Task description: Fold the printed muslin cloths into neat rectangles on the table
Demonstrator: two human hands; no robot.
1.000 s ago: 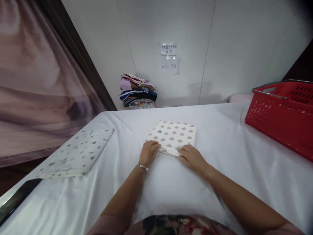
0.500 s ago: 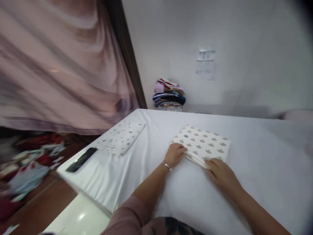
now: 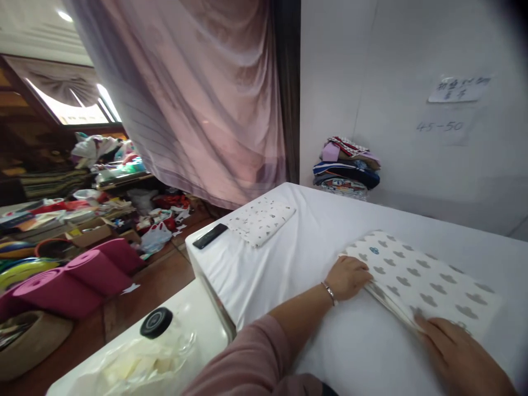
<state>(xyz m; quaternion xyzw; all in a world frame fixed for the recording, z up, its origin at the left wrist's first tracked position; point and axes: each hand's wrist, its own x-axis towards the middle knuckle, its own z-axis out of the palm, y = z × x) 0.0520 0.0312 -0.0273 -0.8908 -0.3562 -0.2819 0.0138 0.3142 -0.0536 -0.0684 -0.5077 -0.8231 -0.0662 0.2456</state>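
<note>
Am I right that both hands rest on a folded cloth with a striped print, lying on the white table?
Not quite. In the head view the folded cloth under the left hand and right hand carries rows of small grey shapes, not stripes. It does lie on the white table.

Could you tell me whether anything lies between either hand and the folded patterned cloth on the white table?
Nothing visible does. The left hand rests against the near left edge of the folded patterned cloth, and the right hand lies on its near corner. The other folded cloth lies apart, farther left.

A phone (image 3: 210,236) lies beside a second folded cloth (image 3: 261,220); stacked clothes (image 3: 345,166) behind.
</note>
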